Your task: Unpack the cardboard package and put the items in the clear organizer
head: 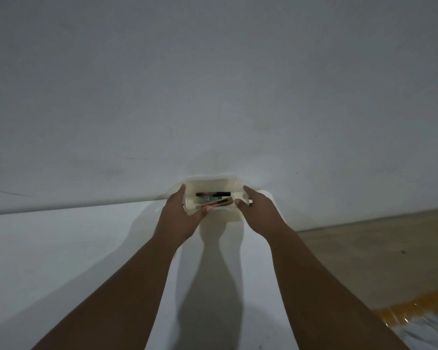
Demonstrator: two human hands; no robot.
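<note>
A small clear organizer stands on the white table, close to the wall. Inside it lie a black pen-like stick, a green packet and a reddish tube. My left hand grips the organizer's left side, thumb over the near rim. My right hand grips its right side, thumb hooked over the rim. The cardboard package is out of view.
A plain white wall rises just behind the organizer. To the right, beyond the table, lies a tan floor, with a blurred orange and white patterned thing at the lower right corner.
</note>
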